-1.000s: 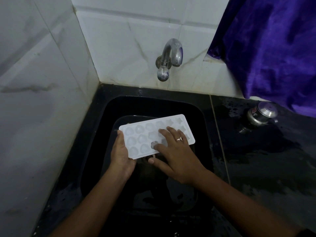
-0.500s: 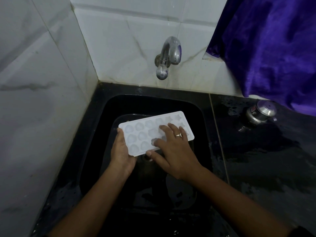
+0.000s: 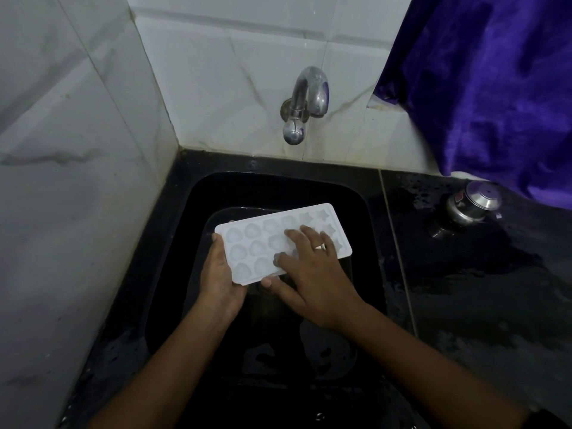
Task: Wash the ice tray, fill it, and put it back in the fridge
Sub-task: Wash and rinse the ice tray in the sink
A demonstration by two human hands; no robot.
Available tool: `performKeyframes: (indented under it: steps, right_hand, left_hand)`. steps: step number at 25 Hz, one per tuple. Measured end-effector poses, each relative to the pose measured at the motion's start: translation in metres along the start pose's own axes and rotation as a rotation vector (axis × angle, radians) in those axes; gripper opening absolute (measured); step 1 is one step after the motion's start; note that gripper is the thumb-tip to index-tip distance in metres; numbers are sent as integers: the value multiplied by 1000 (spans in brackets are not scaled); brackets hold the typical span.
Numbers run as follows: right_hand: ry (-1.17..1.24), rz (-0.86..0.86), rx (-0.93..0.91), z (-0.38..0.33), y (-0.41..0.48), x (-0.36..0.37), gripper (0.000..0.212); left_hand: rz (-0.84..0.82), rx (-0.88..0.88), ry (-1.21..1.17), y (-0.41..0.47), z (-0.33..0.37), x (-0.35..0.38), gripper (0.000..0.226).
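Observation:
A white ice tray point(image 3: 257, 243) with shaped cavities is held level over the black sink point(image 3: 198, 196), below the metal tap point(image 3: 305, 100). My left hand point(image 3: 219, 274) grips the tray's left end from underneath, thumb on its edge. My right hand point(image 3: 309, 267), wearing a ring, lies flat across the tray's top with fingers spread over the cavities and the thumb under the near edge. No water is seen running from the tap.
White marble-pattern tiles close in the left and back. A wet black counter point(image 3: 479, 289) runs to the right, with a small steel pot point(image 3: 472, 202) near the wall. A purple cloth point(image 3: 495, 88) hangs over the upper right.
My right-hand fingers have shifted slightly over the tray's cavities. The tray stays in the same place over the sink, and my left hand keeps its hold.

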State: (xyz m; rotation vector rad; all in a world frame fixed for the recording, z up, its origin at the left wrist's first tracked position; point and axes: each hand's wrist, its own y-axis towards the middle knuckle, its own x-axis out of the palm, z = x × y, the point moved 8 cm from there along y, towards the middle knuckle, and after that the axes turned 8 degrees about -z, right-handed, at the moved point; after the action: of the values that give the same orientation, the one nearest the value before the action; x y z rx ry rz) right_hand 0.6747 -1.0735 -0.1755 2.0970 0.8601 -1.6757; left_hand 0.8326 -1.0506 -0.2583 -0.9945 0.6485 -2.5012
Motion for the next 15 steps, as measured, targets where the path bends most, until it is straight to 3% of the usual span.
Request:
performKeyframes:
  steps: [15]
  right_hand:
    - [54, -42, 26, 3, 1, 3, 56]
  left_hand:
    - [10, -3, 4, -3, -4, 0, 65]
